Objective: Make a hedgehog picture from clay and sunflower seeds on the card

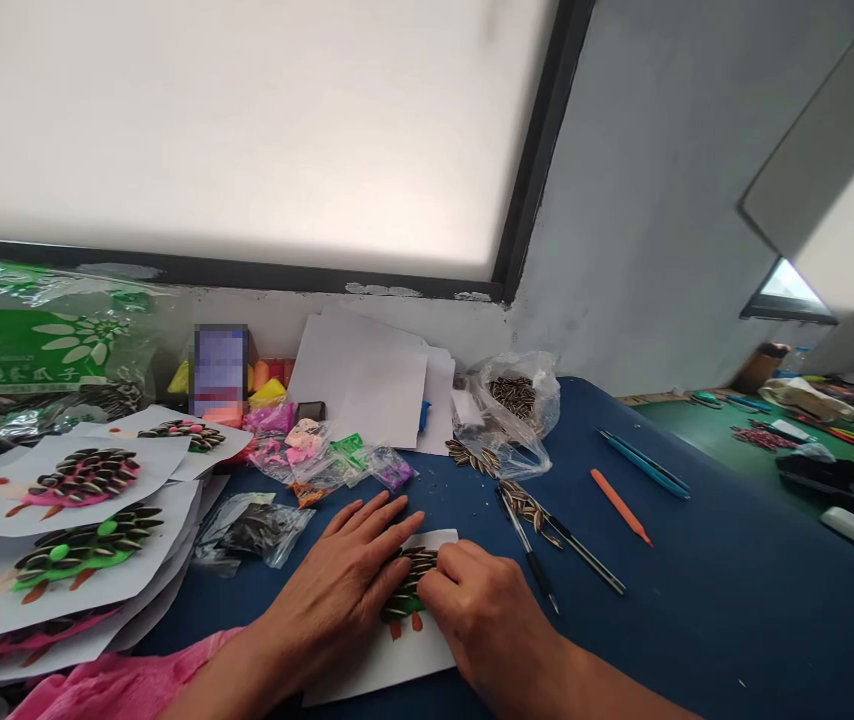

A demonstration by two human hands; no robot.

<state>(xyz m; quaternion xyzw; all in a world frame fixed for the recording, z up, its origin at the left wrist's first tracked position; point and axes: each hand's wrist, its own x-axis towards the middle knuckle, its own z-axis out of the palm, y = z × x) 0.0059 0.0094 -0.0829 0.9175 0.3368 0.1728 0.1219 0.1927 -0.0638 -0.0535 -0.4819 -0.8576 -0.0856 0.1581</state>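
Note:
A white sheet of paper (378, 670) lies on the blue table, bearing a hedgehog picture (418, 585) of striped sunflower seeds set in green clay, with brown feet. My left hand (348, 565) lies across the sheet's left side, fingers stretched out, the thumb beside the seeds. On the picture's right side, my right hand (483, 600) is closed in a pinch, its fingertips against the seeds; whatever they hold is hidden. Both hands cover part of the picture. Loose sunflower seeds (528, 510) lie beyond my right hand, partly under pens.
Finished hedgehog pictures (82, 480) are stacked at left, near a green seed bag (14, 345). Small clay packets (344, 455), blank paper (359, 380) and an open bag of seeds (513, 395) line the back. A black pen (528, 550), blue pen (644, 465) and orange marker (620, 505) lie right.

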